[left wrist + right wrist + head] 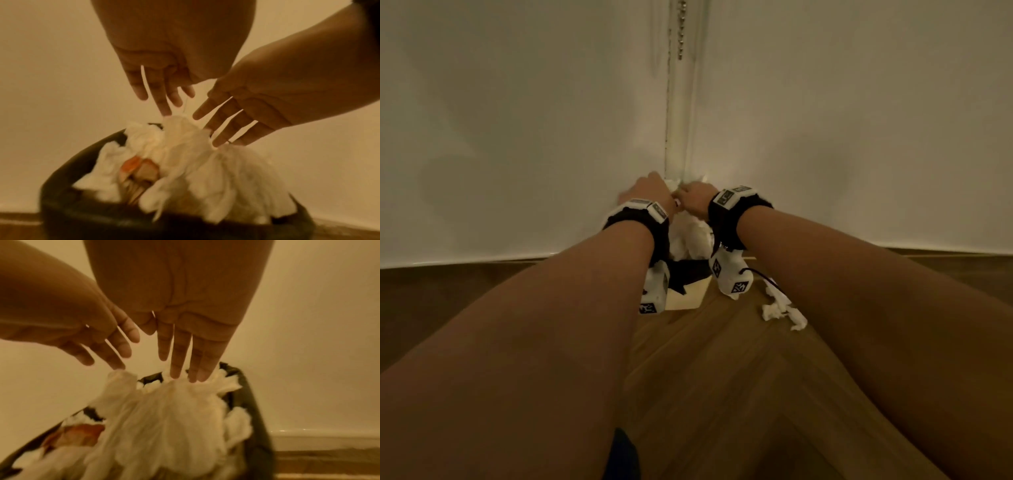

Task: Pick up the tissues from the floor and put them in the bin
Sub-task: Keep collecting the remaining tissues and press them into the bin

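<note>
White tissues (191,162) heaped in bin (68,209), both hands' fingers (176,356) straight, holding nothing; only head view shows roughly two scraps (784,310) on floor (722,377).

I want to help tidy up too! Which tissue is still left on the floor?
Find the corner where the two white walls meet; the black-lined bin stands there, heaped with tissues under both hands. Look to its right on the wooden floor. The crumpled white tissue there lies alone, outside the bin.
</note>
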Demonstrator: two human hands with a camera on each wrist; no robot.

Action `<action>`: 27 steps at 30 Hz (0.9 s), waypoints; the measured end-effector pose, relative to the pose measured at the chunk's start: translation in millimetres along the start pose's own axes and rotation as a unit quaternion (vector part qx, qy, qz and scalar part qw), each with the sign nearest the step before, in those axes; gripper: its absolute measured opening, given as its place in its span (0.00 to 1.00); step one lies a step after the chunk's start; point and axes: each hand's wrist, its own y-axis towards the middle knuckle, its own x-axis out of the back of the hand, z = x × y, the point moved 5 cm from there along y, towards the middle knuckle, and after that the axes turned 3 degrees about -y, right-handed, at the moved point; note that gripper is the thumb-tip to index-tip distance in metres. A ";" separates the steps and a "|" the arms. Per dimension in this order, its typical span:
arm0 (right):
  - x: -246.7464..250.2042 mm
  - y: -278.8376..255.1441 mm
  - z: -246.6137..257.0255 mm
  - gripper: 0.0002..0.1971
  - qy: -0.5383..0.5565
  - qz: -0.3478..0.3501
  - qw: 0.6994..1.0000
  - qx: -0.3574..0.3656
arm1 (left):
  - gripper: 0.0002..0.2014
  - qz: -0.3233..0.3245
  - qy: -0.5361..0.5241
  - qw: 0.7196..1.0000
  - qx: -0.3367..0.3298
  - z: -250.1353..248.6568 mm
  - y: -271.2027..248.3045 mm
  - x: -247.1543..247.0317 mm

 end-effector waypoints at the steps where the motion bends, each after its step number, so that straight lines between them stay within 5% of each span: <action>1: 11.4 -7.5 -5.7 0.19 0.023 -0.016 1.000 -0.005 | 0.15 -0.033 -0.014 0.999 -0.016 -9.3 -4.9 10.4; 5: 51.1 -37.1 -48.2 0.17 0.047 -0.079 0.996 -0.012 | 0.14 -0.132 -0.039 0.984 -0.113 -62.9 -29.9 37.9; 10: 78.6 -75.8 -129.2 0.14 0.067 -0.118 0.989 -0.065 | 0.12 -0.141 -0.078 0.965 -0.205 -121.0 -66.0 15.6; 16: 80.3 -112.1 -222.2 0.12 0.024 -0.134 0.981 -0.138 | 0.09 -0.004 -0.031 0.964 -0.265 -157.3 -114.4 -85.8; 20: 64.0 -124.2 -275.8 0.10 -0.004 -0.125 0.974 -0.191 | 0.11 0.107 0.006 0.968 -0.227 -151.8 -117.1 -145.7; 27: 3.0 -128.8 -358.4 0.16 0.020 -0.091 0.949 -0.301 | 0.13 0.170 -0.017 0.971 -0.168 -137.4 -105.6 -232.0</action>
